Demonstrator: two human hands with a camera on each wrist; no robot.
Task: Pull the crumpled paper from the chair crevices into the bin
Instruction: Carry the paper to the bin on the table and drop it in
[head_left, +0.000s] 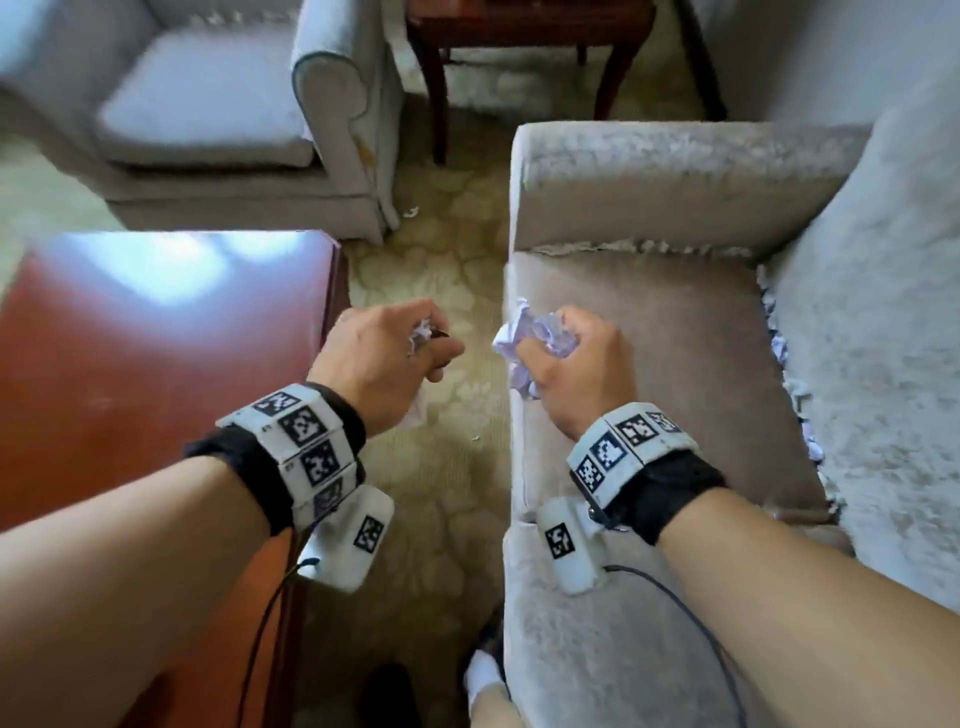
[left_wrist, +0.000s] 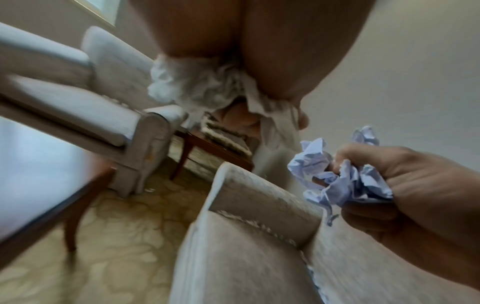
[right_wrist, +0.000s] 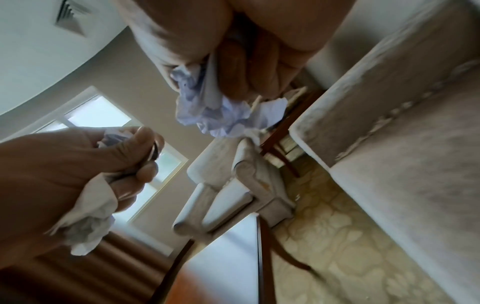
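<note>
Both hands clenched on crumpled paper, left hand (head_left: 382, 358) w/ 1 wad (head_left: 420, 332), right hand (head_left: 574, 366) w/ another (head_left: 530, 332) over chair seat (head_left: 670, 364); keep grips tight, bin not visible.

No legible text, labels, brands or numbers. The wrist bands (head_left: 306, 457) carry only black-and-white square marker patterns, with no readable characters.

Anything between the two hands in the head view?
Only bare patterned carpet. The left hand and right hand each hold crumpled paper and don't touch; head view shows it.
</note>
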